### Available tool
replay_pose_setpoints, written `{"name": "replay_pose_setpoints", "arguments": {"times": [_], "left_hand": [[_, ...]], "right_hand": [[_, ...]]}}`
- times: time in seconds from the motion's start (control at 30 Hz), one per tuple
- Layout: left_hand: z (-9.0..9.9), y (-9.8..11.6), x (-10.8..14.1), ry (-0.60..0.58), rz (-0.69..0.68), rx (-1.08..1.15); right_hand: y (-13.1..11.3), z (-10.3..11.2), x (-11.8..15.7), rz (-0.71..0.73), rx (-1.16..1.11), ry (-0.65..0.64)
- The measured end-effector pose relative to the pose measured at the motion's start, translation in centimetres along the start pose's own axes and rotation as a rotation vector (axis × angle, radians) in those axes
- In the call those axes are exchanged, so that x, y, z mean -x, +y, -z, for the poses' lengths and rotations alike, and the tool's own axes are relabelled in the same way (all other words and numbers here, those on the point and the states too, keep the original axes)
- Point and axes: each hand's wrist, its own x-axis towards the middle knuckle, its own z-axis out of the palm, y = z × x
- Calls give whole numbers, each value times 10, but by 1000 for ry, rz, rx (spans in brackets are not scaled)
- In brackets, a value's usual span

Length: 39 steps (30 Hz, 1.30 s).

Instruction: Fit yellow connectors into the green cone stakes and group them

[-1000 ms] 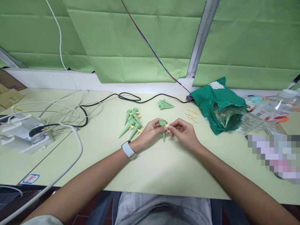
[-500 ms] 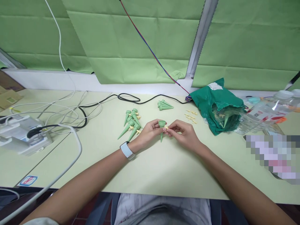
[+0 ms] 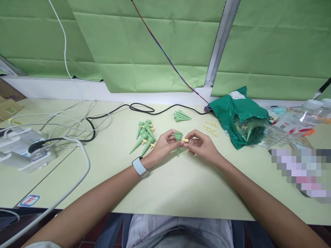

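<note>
My left hand (image 3: 165,144) is closed around a green plant watering spike (image 3: 178,137), held upright with its wide threaded mouth up and its point down. A small yellow valve (image 3: 184,140) sticks out from the spike's right side. The thumb and fingertips of my right hand (image 3: 200,144) close on the valve's outer end. Left of my left hand lies a pile of green spikes (image 3: 144,136), several with yellow valves on them. Farther back, a small group of spikes (image 3: 181,116) shows no valves. Loose yellow valves (image 3: 210,128) lie beyond my right hand.
An opened green plastic bag (image 3: 240,113) with more spikes stands at the right, beside clear plastic bottles (image 3: 292,120). A black cable (image 3: 165,109) runs along the back. White cables and a power strip (image 3: 38,148) fill the left side of the table (image 3: 181,193).
My right fingers have shifted slightly outward along the yellow valve, so more of it shows. The spike's mouth has tilted a little toward me.
</note>
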Motion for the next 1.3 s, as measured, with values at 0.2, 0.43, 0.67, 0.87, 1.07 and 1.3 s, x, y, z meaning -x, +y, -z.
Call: {"name": "replay_pose_setpoints", "arguments": {"times": [0.2,0.43,0.67,0.87,1.07,1.3], "left_hand": [[0,1,0,21,20,4],[0,-4,-1,22,28,7],[1,-6,-2,16,39,11],[1,-6,-3,11,24,25],[-1,-5,-2,-10,23,36],[-1,-4,-1,-18,82,96]], "right_hand": [[7,0,0,-23,34,-33],[11,-3,1,-16,17,34],[10,-5,-1,63,214,103],[11,-6,-1,110,194,113],[9,-3,1,380,375,123],[12,-4,5,509,589,92]]}}
